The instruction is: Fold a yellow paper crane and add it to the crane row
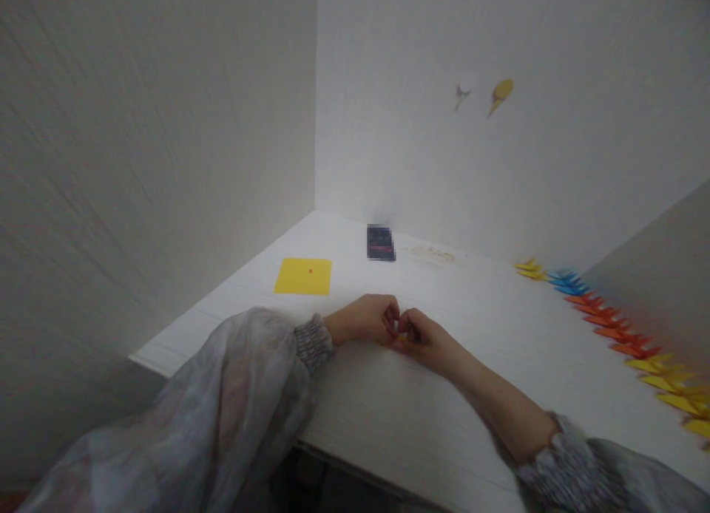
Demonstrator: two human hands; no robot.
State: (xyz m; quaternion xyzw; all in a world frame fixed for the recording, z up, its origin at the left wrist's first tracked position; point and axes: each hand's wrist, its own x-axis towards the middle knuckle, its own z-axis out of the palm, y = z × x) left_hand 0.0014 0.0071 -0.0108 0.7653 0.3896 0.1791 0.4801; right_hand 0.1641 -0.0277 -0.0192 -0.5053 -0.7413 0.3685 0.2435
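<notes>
Close together over the middle of the white table [366, 395], my left hand [367, 318] and my right hand [427, 341] both have their fingers pinched. Between the fingertips shows a sliver of yellow-orange paper [399, 338]; most of it is hidden by the fingers, so its shape cannot be made out. Beyond my left hand, flat on the table, lies a yellow paper sheet [302, 278] with a small orange dot on it.
A dark, pixelated phone-like object [380, 243] lies near the back wall. Down the right side runs a row of folded paper cranes: yellow [531, 269], blue [568, 282], orange-red [613, 324], then yellow [671, 380]. Two hooks, one yellow [503, 91], are on the wall.
</notes>
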